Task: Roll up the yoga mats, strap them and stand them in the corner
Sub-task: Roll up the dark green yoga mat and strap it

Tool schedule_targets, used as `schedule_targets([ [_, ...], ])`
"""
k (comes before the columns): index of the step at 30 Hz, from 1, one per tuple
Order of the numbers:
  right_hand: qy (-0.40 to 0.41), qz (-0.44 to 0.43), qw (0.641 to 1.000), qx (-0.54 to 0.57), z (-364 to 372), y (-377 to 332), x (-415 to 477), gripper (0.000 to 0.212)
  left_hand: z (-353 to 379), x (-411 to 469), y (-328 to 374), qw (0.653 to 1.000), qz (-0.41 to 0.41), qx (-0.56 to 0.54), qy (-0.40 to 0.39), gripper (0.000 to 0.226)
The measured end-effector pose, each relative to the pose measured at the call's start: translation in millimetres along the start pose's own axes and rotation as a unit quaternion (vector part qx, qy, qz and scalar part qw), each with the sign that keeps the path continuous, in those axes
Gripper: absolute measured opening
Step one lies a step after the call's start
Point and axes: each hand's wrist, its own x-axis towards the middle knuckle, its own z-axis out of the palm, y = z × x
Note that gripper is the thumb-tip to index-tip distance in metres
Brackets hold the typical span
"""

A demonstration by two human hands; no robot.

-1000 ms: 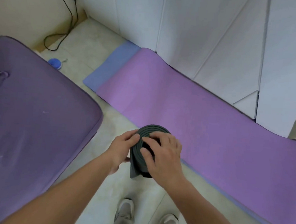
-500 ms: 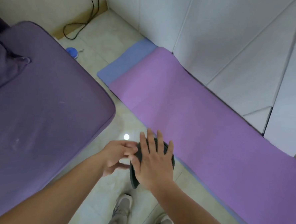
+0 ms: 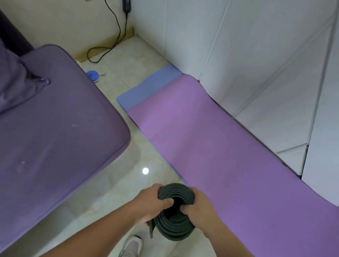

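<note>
Dark rolled mat (image 3: 174, 212), upright beside the purple mat (image 3: 232, 162): the right hand (image 3: 201, 207) has left its top, and both hands' grips now clamp its rim with the left hand (image 3: 150, 201), ready for strapping.

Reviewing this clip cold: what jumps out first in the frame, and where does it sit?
Bottom centre, the left hand and right hand grip the top of a rolled dark grey mat held upright above the tiled floor, thumbs tucked into its hollow core. To the right, a purple mat lies flat along the white wardrobe doors, over a blue mat. A purple bed fills the left.
</note>
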Motion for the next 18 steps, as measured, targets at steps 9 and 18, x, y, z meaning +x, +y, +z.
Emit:
schedule_targets([
  [9, 0.062, -0.091, 0.994, 0.009, -72, -76, -41, 0.040, -35, -50, 73, 0.996, 0.025, -0.065, 0.053, 0.035],
  [18, 0.129, -0.210, 0.969, 0.034, -157, -241, -98, 0.035, -143, -143, 176, 0.980, 0.037, -0.178, 0.083, 0.052],
])
